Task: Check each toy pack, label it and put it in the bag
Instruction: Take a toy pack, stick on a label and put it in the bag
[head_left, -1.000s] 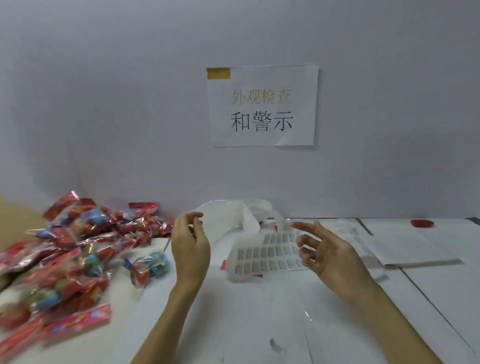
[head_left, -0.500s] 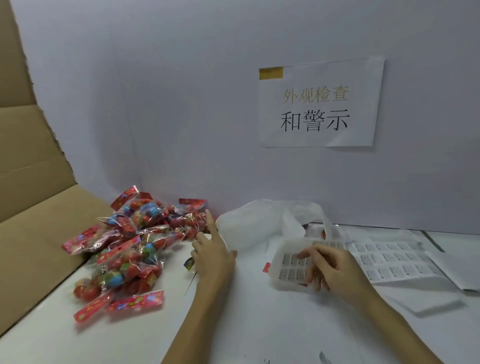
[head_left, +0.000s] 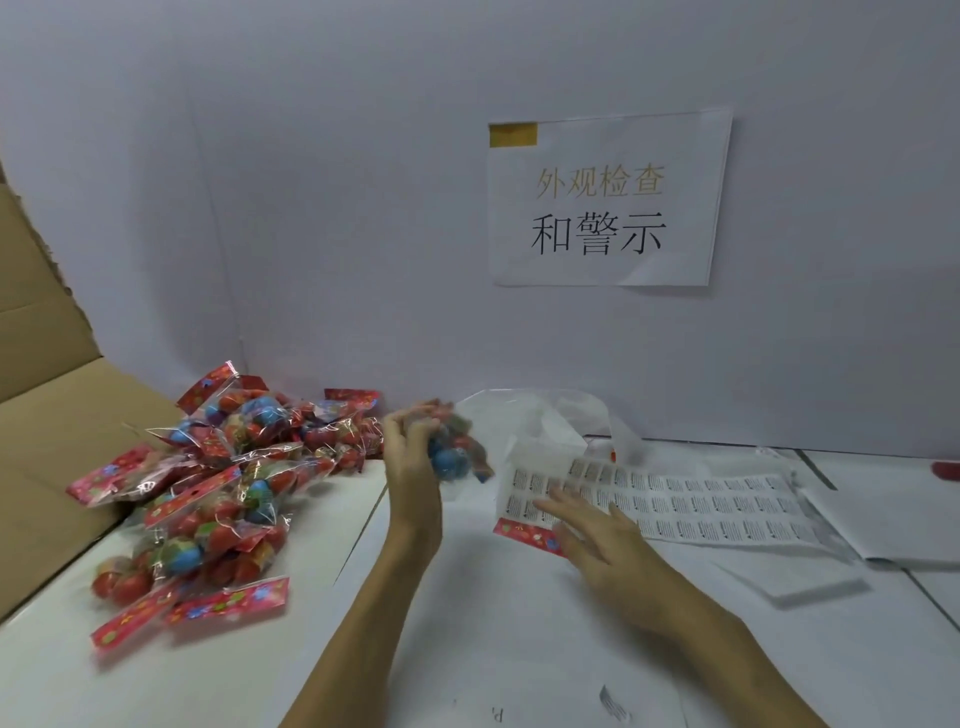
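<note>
A small loose label (head_left: 615, 702) lies on the white bench (head_left: 467, 649) at the near edge, between the two forearms. The right hand (head_left: 597, 540) is extended forward, palm down, with its fingers (head_left: 558, 512) straight and spread; the fingertips rest on the near left corner of the label sheet (head_left: 701, 509) and grip nothing. Just beside this hand, at its left edge, the red header card of one toy pack (head_left: 519, 531) lies flat on the bench, partly under the sheet. The left hand (head_left: 410, 467) is raised above the bench with the fingers curled round a held toy pack (head_left: 454, 457), a clear bag in which a blue ball and red contents are visible; the pack is motion-blurred and finer detail cannot be determined. To the left, a pile of toy packs (head_left: 208, 493) with red header cards rests on the bench and overlaps the edge of a cardboard sheet (head_left: 52, 405) that rises at the far left. Behind the held pack, a translucent white plastic bag (head_left: 524, 421) lies crumpled against the base of the wall. A small red object (head_left: 945, 470) lies at the far right edge. A paper notice (head_left: 608, 200) with printed characters is fixed to the wall (head_left: 311, 182) by a yellow tape strip (head_left: 512, 135).
</note>
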